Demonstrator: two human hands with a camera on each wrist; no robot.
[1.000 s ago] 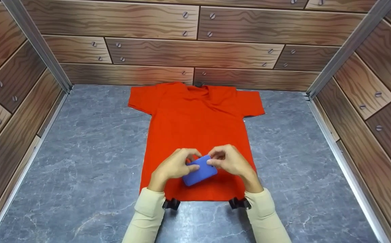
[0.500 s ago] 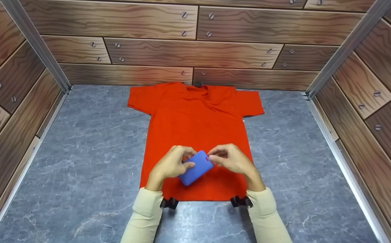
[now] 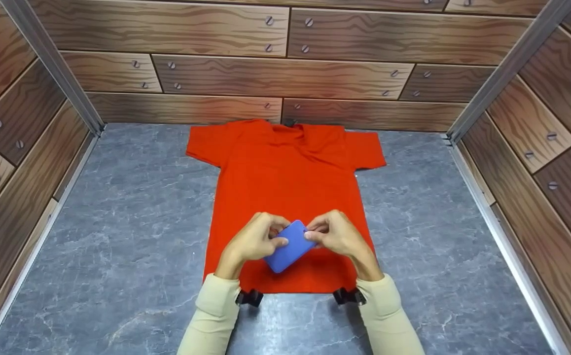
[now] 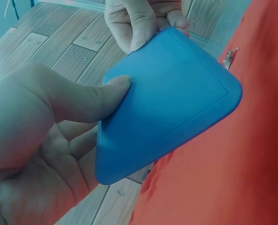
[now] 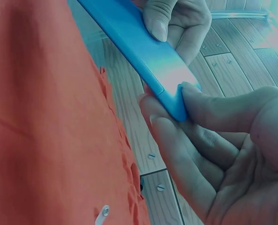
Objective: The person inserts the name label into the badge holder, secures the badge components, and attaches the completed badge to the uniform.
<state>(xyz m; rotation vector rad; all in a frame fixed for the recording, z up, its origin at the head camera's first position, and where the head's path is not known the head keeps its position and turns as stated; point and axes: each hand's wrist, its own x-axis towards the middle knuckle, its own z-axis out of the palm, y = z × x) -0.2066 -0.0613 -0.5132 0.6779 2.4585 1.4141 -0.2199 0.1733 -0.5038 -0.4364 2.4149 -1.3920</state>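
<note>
honestly the thing i'd watch is your right hand (image 3: 337, 235): it's only pinching the tip of the blue case (image 3: 289, 251), at the end pointing to about 1 o'clock. the shell looks smooth, so if that thumb pushes too hard or slides off, i reckon the whole thing could swivel round your left hand (image 3: 252, 241). the 7 o'clock end has nothing under it, so it'd probably swing down first. and if the left pinch goes loose at the same moment, you'd likely drop it on the orange-red shirt (image 3: 285, 192), which would at least be a soft landing.

as for where it sits: the case is tilted, right between your hands, held above the shirt's lower part. from its middle, your left hand is at 9 to 10 o'clock, thumb flat on the upper face and fingers behind the long edge. your right hand is at about 2 o'clock, thumb and fingers nipping that end. the shirt's collar is off toward 12 o'clock, lying on the grey surface (image 3: 137, 212).
</note>
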